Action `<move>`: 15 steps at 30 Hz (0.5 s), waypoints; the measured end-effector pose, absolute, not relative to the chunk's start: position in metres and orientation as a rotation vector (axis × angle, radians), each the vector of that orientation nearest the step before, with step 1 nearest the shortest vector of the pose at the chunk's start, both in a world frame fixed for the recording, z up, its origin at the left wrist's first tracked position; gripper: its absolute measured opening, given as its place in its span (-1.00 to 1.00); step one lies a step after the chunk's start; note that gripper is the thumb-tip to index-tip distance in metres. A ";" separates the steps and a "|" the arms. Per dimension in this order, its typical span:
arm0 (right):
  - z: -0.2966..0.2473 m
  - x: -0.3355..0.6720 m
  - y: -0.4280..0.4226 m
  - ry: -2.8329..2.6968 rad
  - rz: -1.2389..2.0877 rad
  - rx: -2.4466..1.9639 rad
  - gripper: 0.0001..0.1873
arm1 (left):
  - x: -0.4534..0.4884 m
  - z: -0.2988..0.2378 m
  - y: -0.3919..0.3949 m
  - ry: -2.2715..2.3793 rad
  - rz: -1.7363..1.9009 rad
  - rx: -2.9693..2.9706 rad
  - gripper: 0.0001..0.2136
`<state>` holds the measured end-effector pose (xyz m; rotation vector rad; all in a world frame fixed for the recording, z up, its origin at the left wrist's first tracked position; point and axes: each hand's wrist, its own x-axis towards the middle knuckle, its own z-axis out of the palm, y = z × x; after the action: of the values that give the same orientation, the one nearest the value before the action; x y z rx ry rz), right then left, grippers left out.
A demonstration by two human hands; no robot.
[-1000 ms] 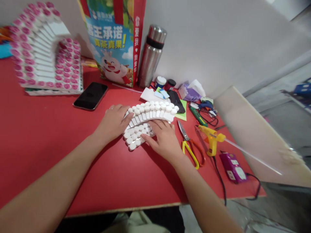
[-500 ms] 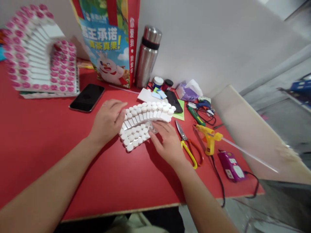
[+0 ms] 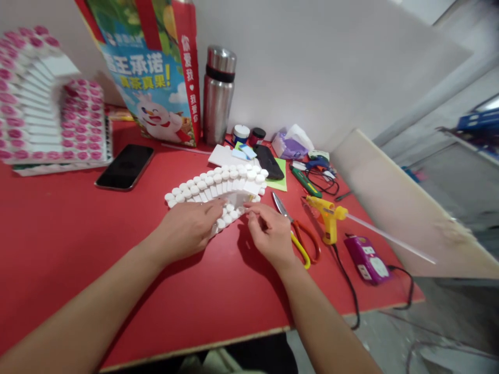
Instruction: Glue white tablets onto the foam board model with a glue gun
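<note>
Craftwork [image 3: 210, 182], one piece: white discs in curved rows outside a fan of flat white strips; location, on the red table [image 3: 218, 301], beneath and between both hands. Left hand [image 3: 187, 228]: laid back upward over its near left part, fingers close together; from my distant post I cannot tell whether they grip. Right hand [image 3: 273, 234]: fingers curled in, narrow, tips at its near right side; whether anything is pinched there I cannot tell. Right of that hand I list scissors [image 3: 295, 225], one pair, yellow and orange handles; glue gun [image 3: 330, 218], yellow, clear stick at its rear; socket block [image 3: 367, 258], purple, corded. Toward the wall: steel flask [image 3: 219, 101], upright; printed bag [image 3: 156, 78], standing beside it. Far left: phone [image 3: 125, 166], flat, dark-screened.
</note>
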<state>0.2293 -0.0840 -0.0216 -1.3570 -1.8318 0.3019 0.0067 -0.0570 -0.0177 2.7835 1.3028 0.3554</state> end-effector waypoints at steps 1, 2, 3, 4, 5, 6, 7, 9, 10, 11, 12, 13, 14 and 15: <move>-0.021 0.231 -0.084 -1.789 0.315 -1.385 -0.79 | 0.008 -0.018 -0.057 1.334 0.308 2.789 -0.49; -0.020 0.233 -0.084 -1.730 0.326 -1.412 -0.78 | 0.009 -0.018 -0.056 1.356 0.276 2.793 -0.48; -0.020 0.236 -0.084 -1.658 0.340 -1.434 -0.77 | 0.009 -0.019 -0.056 1.365 0.257 2.800 -0.47; -0.019 0.239 -0.083 -1.580 0.363 -1.450 -0.76 | 0.010 -0.019 -0.055 1.367 0.250 2.806 -0.48; -0.019 0.243 -0.083 -1.505 0.394 -1.463 -0.75 | 0.010 -0.020 -0.055 1.364 0.244 2.810 -0.49; -0.018 0.246 -0.082 -1.440 0.430 -1.475 -0.74 | 0.011 -0.021 -0.054 1.363 0.236 2.811 -0.50; -0.019 0.249 -0.081 -1.388 0.467 -1.485 -0.74 | 0.011 -0.021 -0.054 1.365 0.226 2.809 -0.51; -0.019 0.252 -0.078 -1.327 0.531 -1.492 -0.74 | 0.012 -0.021 -0.054 1.376 0.207 2.795 -0.53; -0.020 0.252 -0.076 -1.313 0.562 -1.489 -0.75 | 0.012 -0.021 -0.054 1.382 0.197 2.788 -0.53; -0.020 0.252 -0.075 -1.308 0.596 -1.482 -0.75 | 0.013 -0.020 -0.054 1.386 0.187 2.784 -0.54; -0.020 0.251 -0.074 -1.307 0.631 -1.471 -0.75 | 0.013 -0.019 -0.054 1.392 0.181 2.784 -0.54; -0.021 0.249 -0.072 -1.309 0.666 -1.461 -0.76 | 0.013 -0.019 -0.054 1.396 0.175 2.786 -0.54; -0.021 0.248 -0.071 -1.312 0.701 -1.452 -0.77 | 0.013 -0.019 -0.054 1.400 0.174 2.787 -0.54; -0.022 0.246 -0.070 -1.315 0.738 -1.445 -0.78 | 0.013 -0.020 -0.053 1.397 0.178 2.787 -0.54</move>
<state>0.2464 -0.0703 -0.0218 -1.4452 -1.3148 0.7379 0.0127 -0.0533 -0.0195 2.7867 1.3974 0.1782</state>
